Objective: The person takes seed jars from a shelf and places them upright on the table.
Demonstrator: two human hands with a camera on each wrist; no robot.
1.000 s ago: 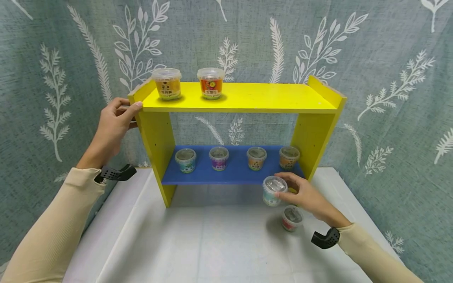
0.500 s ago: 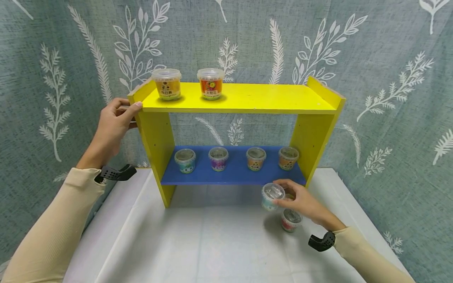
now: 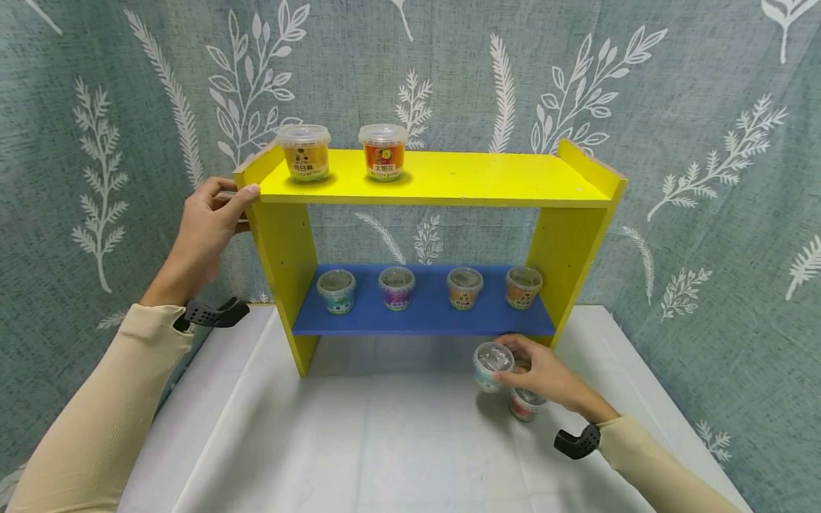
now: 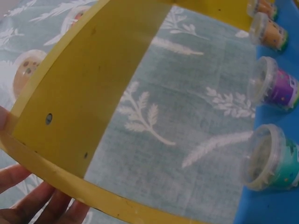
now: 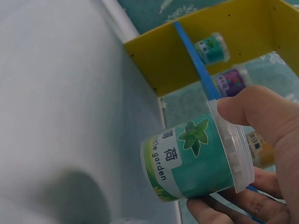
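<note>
Both hands grip: right hand (image 3: 545, 372) fingers curl round the green-labelled tub (image 3: 490, 365), left hand (image 3: 204, 231) fingers clasp the yellow shelf (image 3: 449, 178).

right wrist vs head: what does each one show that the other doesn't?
Right wrist only: the held cup's teal label with a mint leaf and "little garden" print.

Head only: the left hand gripping the yellow shelf's left end, two cups on top, and a red-labelled cup on the white table.

Both: the right hand gripping that cup, off the table, by the blue lower board.
</note>
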